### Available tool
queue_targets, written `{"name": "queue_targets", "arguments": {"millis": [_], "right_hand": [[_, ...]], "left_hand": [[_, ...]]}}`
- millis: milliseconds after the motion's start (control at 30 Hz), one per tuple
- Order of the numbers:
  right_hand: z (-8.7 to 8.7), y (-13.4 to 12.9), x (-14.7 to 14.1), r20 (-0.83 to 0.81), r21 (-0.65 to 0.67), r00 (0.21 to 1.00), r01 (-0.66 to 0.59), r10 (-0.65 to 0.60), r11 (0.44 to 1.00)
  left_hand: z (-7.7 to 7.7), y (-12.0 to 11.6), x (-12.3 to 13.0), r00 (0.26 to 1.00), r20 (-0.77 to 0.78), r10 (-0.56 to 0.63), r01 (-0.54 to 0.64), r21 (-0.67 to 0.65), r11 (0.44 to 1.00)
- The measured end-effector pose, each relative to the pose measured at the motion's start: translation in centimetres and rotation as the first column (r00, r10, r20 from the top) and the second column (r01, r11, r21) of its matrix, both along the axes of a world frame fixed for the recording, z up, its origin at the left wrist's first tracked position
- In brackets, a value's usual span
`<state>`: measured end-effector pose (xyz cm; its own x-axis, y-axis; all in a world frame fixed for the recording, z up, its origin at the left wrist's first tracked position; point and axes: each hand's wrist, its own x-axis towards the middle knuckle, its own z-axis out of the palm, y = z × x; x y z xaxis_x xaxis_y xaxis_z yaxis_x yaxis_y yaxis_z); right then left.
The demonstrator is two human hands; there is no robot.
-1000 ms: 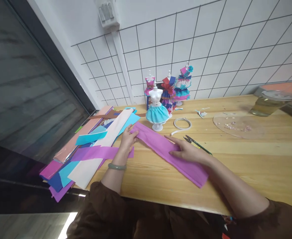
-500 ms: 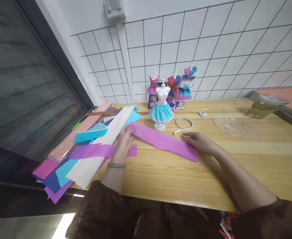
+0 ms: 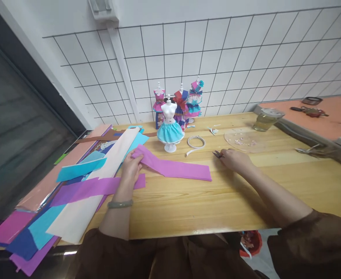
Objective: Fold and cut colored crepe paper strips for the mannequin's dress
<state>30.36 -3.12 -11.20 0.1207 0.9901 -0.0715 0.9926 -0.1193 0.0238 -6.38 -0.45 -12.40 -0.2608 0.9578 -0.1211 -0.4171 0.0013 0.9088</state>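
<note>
My left hand [image 3: 132, 166] pinches one end of a purple fabric strip [image 3: 185, 170], which stretches rightward across the wooden table. To the right of the strip, my right hand [image 3: 235, 159] is closed around a small dark-tipped tool [image 3: 217, 154], whose handles are hidden in the palm. Behind the strip stands a small white mannequin [image 3: 169, 111] in a turquoise skirt [image 3: 170, 133]. A coil of white tape [image 3: 196, 142] lies between the mannequin and my right hand. Under my left wrist another purple strip [image 3: 100, 186] crosses the fabric pile.
Layered fabric pieces [image 3: 106, 166] cover the table's left side. Dressed mannequins [image 3: 194, 99] stand near the tiled wall. At the right are a clear tray [image 3: 240, 142] with small beads, a lidded cup [image 3: 267, 119] and metal scissors [image 3: 311, 151]. A red bin [image 3: 254, 244] sits below the table edge.
My right hand has left the strip's right end and now holds the dark-tipped tool. The purple strip's free end lies flatter. The view has shifted right.
</note>
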Motion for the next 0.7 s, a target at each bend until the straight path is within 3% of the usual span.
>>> {"name": "queue_targets", "arguments": {"millis": [100,167,233,333,500,700], "right_hand": [[0.5,-0.3,1.5,0.030,0.045,0.998,0.045,-0.046,0.998],[0.7,-0.5,1.3,-0.012,0.079,1.000,0.008,-0.007,0.997],[0.6,-0.5,0.0,-0.202,0.091,0.972,-0.107,0.124,0.990],[0.0,-0.4,-2.7,-0.545,0.049,0.793,-0.294,0.273,0.954],[-0.9,-0.4,-4.7,-0.646,-0.002,0.711,-0.365,0.277,0.931],[-0.4,-0.7,-2.2,-0.795,-0.014,0.581,-0.307,0.175,0.952]], "left_hand": [[-0.2,-0.1,0.2,0.999,-0.018,-0.041,0.041,0.015,0.999],[-0.2,-0.1,0.3,0.997,-0.019,-0.070,0.070,0.027,0.997],[-0.1,-0.2,0.3,0.994,-0.018,-0.104,0.104,0.046,0.993],[0.2,-0.4,0.2,0.987,-0.016,-0.161,0.161,0.085,0.983],[0.5,-0.8,0.3,0.983,0.002,-0.186,0.184,0.127,0.975],[0.6,-1.1,0.9,0.979,-0.060,-0.195,0.198,0.056,0.979]]}}
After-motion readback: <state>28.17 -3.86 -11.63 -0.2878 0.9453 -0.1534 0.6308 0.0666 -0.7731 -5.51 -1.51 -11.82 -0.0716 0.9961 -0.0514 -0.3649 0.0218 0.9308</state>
